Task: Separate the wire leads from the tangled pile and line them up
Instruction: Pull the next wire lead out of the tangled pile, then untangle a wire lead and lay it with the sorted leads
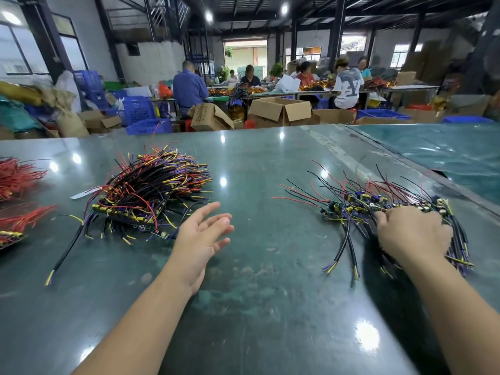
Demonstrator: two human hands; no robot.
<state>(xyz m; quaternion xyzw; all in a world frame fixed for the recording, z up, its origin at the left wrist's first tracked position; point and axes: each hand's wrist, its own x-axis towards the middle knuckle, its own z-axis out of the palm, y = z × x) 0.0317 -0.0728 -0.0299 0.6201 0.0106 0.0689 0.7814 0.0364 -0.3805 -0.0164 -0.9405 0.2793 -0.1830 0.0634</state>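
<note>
From the head camera, a glossy dark green surface (257, 266) fills the lower part of the view, with ceiling lamps mirrored on it as bright spots.

On the left of it sits the tangled pile (151, 193): a dense heap of black, red, yellow and purple wire leads, with small circuit boards along its near edge and one long black lead (67, 250) trailing toward the person. The left hand (200, 239) hovers just right of the pile's near corner, palm turned inward, fingers straight and spread, holding nothing and not touching the wires.

On the right lies the row (378, 207) of separated leads, their small boards side by side in a loose line, thin red and black wires fanning away from the person and thicker black cables with yellow and purple tips pointing back. The right hand (414, 234) rests palm down on the near part of this row, its back to the camera. Its fingers curl down onto the boards and cables; whether they pinch a lead or only press on it cannot be told, since the fingertips are hidden.

At the far left edge are bundles of red wires (19, 180). A second, blue-green sheet covers the bench at the far right.

Beyond the surface are open cardboard boxes (281, 110), blue crates (138, 110) and several seated people (189, 87) at long tables strewn with wires.
</note>
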